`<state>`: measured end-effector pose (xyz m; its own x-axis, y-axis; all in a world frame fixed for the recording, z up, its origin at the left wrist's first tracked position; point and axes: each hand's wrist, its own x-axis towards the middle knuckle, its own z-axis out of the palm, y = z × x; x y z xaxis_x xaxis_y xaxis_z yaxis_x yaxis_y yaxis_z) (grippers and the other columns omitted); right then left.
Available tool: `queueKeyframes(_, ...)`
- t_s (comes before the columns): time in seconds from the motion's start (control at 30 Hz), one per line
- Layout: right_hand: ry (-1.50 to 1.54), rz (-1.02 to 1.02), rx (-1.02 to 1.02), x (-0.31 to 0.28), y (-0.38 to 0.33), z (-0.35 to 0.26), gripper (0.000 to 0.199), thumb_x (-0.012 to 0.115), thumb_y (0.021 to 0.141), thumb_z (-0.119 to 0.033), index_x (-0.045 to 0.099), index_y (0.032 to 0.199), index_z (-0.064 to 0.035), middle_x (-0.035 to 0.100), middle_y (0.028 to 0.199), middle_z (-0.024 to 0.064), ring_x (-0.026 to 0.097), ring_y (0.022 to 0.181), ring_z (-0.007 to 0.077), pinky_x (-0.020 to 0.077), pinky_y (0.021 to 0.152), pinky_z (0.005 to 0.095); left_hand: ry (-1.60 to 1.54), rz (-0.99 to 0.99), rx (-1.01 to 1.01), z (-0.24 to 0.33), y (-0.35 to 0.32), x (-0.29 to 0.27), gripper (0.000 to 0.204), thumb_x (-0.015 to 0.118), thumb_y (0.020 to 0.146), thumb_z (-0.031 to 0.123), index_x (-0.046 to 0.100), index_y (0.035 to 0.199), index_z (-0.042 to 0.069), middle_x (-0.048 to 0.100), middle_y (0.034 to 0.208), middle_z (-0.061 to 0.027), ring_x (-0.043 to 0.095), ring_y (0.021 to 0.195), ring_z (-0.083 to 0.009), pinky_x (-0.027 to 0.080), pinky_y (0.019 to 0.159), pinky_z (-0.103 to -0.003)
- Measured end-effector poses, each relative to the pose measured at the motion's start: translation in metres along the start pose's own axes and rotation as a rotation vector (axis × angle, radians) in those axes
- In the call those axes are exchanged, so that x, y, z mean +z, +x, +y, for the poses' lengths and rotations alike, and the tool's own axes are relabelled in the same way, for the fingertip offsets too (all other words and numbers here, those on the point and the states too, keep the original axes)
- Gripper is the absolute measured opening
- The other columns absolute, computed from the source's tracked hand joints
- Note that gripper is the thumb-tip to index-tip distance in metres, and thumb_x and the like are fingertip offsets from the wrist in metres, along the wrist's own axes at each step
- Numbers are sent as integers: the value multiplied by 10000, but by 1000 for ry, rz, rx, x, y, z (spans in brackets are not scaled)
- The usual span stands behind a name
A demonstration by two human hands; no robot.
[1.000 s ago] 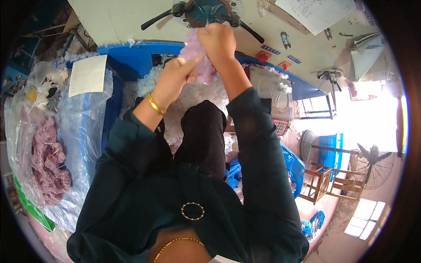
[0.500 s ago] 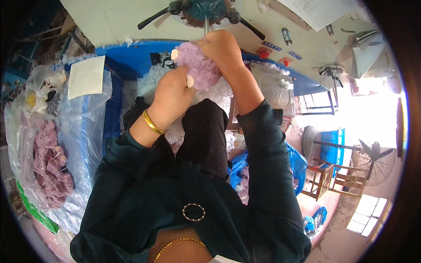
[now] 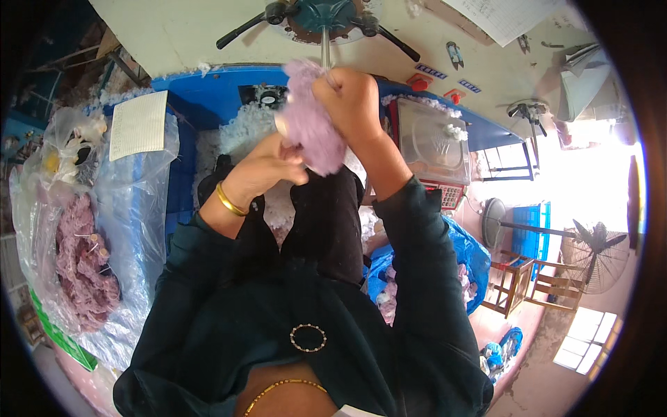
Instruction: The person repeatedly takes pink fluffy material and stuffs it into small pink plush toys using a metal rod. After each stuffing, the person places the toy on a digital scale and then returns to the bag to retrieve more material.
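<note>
A fluffy pinkish-purple plush toy (image 3: 314, 132) hangs at the tip of a thin metal nozzle (image 3: 325, 48), which sticks out from a dark green machine head (image 3: 323, 15). My right hand (image 3: 351, 101) is closed around the plush fabric where it meets the nozzle. Just below and left of the toy, my left hand (image 3: 267, 167) has its fingers loosened and apart, close beside the toy's pale round patch (image 3: 281, 125). Whether those fingertips touch the fur cannot be made out. The toy is somewhat blurred by motion.
Black handles (image 3: 243, 31) flank the nozzle. White stuffing fluff (image 3: 243, 128) lies below the blue table edge. On the left, clear plastic (image 3: 135, 208) covers more purple plush pieces (image 3: 80, 264). Red switches (image 3: 420, 84) and thread snips (image 3: 454, 55) are on the tabletop; a blue bag (image 3: 472, 257) stands right.
My left hand has loosened from the plush and dropped a little down and left. The toy has swung and turned, hanging lower, while my right hand keeps hold, slightly lower.
</note>
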<state>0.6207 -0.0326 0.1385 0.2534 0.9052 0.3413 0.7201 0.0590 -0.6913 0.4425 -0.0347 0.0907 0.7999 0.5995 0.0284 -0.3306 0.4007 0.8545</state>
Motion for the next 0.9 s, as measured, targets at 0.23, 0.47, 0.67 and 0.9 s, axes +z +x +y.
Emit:
queueKeyframes(0.23,284,107,-193,6,-28,23,231,626,665,-75,424,572,-13,377,545,135,363,468,245,319,447,347,-7,161,84,-15,13,21,444,704,805,92,535,1208,13,568,1143,-60,546,1043,-107,470,841,-271)
queueKeyframes(0.47,321,240,-285,22,9,41,189,571,675,-9,408,580,-9,363,550,141,340,467,252,316,442,336,742,257,265,-8,54,-2,360,620,760,3,579,1118,21,558,1111,-130,557,975,-287,456,819,-357)
queueKeyframes(0.67,202,227,-417,10,-10,27,168,570,638,16,416,574,-5,396,559,161,422,470,323,331,439,362,761,198,412,-17,36,3,366,617,735,-4,596,1100,9,573,1129,-139,560,1021,-289,447,868,-341)
queueKeyframes(0.9,161,140,-405,4,-13,21,193,605,661,-42,453,542,-30,433,559,180,435,472,347,342,437,382,592,157,325,-18,28,-4,365,650,790,50,581,1147,18,613,1118,-34,547,1063,-137,422,933,-303)
